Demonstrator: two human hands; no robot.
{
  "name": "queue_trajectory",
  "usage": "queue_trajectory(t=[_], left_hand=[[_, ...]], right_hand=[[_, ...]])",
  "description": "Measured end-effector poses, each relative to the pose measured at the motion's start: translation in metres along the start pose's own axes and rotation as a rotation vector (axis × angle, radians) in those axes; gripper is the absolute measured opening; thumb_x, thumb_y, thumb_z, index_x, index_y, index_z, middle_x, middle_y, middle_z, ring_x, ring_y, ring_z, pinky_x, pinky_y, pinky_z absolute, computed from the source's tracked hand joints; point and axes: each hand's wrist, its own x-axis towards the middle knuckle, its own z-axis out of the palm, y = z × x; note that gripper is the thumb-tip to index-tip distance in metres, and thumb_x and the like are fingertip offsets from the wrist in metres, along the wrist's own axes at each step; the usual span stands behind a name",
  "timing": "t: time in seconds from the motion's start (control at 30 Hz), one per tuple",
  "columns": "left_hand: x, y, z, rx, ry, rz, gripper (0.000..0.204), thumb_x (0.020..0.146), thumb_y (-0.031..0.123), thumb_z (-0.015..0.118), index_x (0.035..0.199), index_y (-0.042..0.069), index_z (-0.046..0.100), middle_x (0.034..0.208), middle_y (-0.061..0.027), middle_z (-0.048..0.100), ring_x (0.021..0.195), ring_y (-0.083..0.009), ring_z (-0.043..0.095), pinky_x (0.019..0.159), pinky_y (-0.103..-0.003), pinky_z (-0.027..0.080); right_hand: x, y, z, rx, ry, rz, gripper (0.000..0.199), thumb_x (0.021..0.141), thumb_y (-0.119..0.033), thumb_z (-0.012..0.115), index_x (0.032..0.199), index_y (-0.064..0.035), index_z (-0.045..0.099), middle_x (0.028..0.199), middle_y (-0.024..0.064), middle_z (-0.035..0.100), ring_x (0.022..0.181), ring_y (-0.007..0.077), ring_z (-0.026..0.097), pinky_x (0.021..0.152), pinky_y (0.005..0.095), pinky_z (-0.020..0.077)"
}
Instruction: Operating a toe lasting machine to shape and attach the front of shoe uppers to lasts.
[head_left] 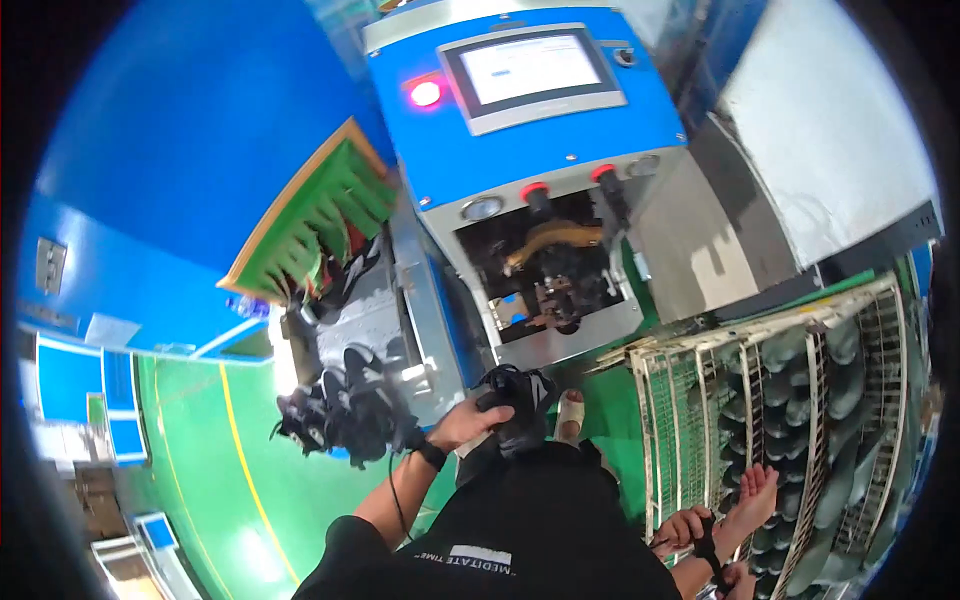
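Note:
My left hand (472, 424), with a black band on its wrist, is closed on a black shoe (520, 408) in front of me, below the machine's opening. On the right, my right hand (756, 496) is held out palm up beside the rack, its fingers loosely stretched and nothing in them. A black strap (708, 548) goes round my right wrist. Another person's hand (686, 526) is at that strap, and part of a further hand (740, 580) shows at the lower edge. Several black shoes (350, 400) stand together to the left of my left hand.
A blue machine (405, 140) with a lit screen (535, 70) stands ahead, clamp parts (560, 300) in its opening. Left of it, a metal bench (360, 315) runs under a green strip curtain (310, 225). A wire rack (690, 420) holding several dark foot-shaped pieces (850, 400) fills the right.

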Motion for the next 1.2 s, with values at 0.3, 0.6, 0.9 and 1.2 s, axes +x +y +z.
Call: queue_trajectory(t=[0.3, 0.6, 0.9, 1.2], left_hand=[[-0.090, -0.058, -0.067, -0.188, 0.298, 0.183, 0.056, 0.084, 0.029, 0.083, 0.122, -0.009, 0.066, 0.122, -0.0135, 0.069, 0.115, -0.0223, 0.063, 0.103, -0.036, 0.048], [-0.046, -0.165, -0.076, 0.352, 0.941, 0.256, 0.042, 0.081, 0.032, 0.085, 0.106, 0.001, 0.073, 0.136, -0.0275, 0.063, 0.126, -0.0419, 0.062, 0.108, -0.045, 0.049], [-0.047, -0.170, -0.062, 0.336, 0.841, -0.049, 0.054, 0.089, 0.042, 0.076, 0.127, 0.004, 0.068, 0.120, -0.0231, 0.071, 0.111, -0.0417, 0.068, 0.097, -0.046, 0.055], [-0.071, -0.156, -0.205, -0.581, 0.994, 0.194, 0.033, 0.096, 0.031, 0.066, 0.097, -0.002, 0.071, 0.089, -0.0134, 0.076, 0.078, -0.0183, 0.072, 0.066, -0.029, 0.055]], right_hand=[[0.011, 0.039, 0.029, -0.167, -0.264, 0.026, 0.037, 0.106, -0.024, 0.065, 0.131, 0.0030, 0.063, 0.109, 0.0128, 0.074, 0.088, 0.0187, 0.073, 0.075, 0.0277, 0.0593], [-0.001, 0.044, 0.061, -0.140, -0.383, 0.100, 0.033, 0.105, -0.018, 0.065, 0.128, 0.0055, 0.062, 0.101, 0.0135, 0.072, 0.079, 0.0182, 0.070, 0.064, 0.0264, 0.0572], [-0.043, 0.020, 0.202, -0.449, -0.737, -0.067, 0.033, 0.105, -0.018, 0.065, 0.126, 0.0081, 0.065, 0.098, 0.0105, 0.069, 0.080, 0.0153, 0.064, 0.070, 0.0284, 0.0520], [-0.189, -0.135, 0.420, -0.509, -1.009, -1.452, 0.055, 0.100, -0.014, 0.066, 0.151, -0.0002, 0.052, 0.160, 0.0210, 0.046, 0.147, 0.0382, 0.046, 0.119, 0.0461, 0.0379]])
